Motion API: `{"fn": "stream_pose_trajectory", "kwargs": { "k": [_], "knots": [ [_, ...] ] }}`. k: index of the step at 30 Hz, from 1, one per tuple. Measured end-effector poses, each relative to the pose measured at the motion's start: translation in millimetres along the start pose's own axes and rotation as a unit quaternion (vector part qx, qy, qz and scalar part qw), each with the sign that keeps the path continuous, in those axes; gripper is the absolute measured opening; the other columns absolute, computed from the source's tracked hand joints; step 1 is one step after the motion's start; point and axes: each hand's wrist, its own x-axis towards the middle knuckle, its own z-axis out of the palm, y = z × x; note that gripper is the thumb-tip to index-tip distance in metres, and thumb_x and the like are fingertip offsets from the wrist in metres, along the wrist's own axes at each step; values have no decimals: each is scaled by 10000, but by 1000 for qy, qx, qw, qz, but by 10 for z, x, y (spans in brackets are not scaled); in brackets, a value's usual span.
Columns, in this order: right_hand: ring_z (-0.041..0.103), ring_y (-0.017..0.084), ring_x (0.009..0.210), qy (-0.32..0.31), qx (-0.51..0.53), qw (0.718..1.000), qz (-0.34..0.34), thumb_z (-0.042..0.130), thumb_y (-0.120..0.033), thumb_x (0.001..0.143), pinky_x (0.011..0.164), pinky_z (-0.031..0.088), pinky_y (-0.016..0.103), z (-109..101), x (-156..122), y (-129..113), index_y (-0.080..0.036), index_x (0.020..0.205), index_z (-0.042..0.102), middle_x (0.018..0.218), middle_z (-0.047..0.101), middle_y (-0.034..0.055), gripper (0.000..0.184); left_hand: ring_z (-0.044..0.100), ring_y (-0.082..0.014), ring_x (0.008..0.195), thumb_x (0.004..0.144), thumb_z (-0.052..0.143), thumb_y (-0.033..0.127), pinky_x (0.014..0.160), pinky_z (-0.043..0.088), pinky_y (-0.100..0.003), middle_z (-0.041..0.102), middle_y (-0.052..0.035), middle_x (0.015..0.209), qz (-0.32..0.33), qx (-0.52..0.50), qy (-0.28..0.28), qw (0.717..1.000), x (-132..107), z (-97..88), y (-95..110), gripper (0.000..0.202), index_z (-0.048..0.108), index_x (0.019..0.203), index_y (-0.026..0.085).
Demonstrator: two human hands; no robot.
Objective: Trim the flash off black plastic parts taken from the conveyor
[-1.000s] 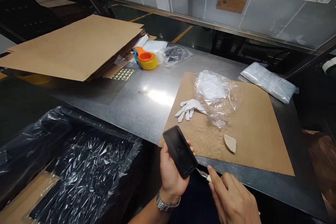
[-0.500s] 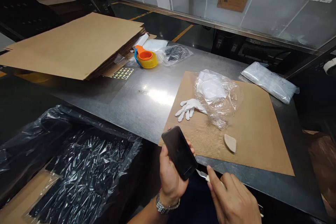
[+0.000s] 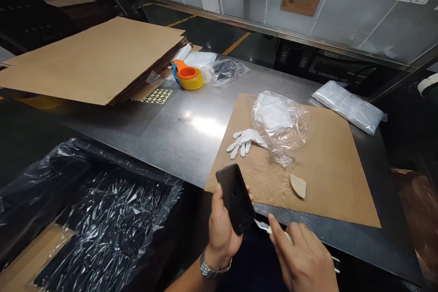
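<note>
My left hand (image 3: 221, 230) is closed around a black phone case (image 3: 235, 198), held upright just in front of the table edge. A watch sits on that wrist. My right hand (image 3: 303, 260) grips a small knife (image 3: 263, 226) whose blade tip touches the lower right corner of the case. Both hands are below the near edge of the steel table (image 3: 178, 132).
A cardboard sheet (image 3: 328, 169) on the table carries a white glove (image 3: 243, 139), a clear plastic bag (image 3: 278, 123) and a tan wedge (image 3: 298, 186). Further back lie a cardboard stack (image 3: 92, 57), a tape roll (image 3: 189, 77) and bagged items (image 3: 349, 106). A plastic-lined box (image 3: 96, 223) stands at lower left.
The case has turned slightly in my left hand, showing its dark back, and shifted a little to the right. The knife tip stays at its lower corner.
</note>
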Motion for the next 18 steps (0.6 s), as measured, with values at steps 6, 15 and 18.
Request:
{"fn": "stream_pose_trajectory", "kwargs": {
  "k": [6,15,18],
  "knots": [
    [498,96,469,1,113,993,31,369,-204,931,496,316,240,-12,27,43,-131,980,613,559,538,-10,260,592,-140,575,867,388,452,537,494,-232,653,-86,710,-61,35,2,997,40,10,22,457,654,816,84],
    [482,110,377,-30,78,996,33,291,-240,947,447,250,265,-2,60,15,-192,785,575,471,496,-33,330,578,-138,570,833,446,482,523,479,-232,643,-81,724,-57,69,-12,996,20,-14,4,427,618,845,91],
    [479,115,370,-12,48,999,18,286,-231,947,460,259,264,7,56,3,-185,818,586,468,499,-29,330,575,-138,564,830,448,485,526,481,-239,640,-82,722,-45,80,-10,996,24,-13,-1,427,608,855,90]
  ]
}}
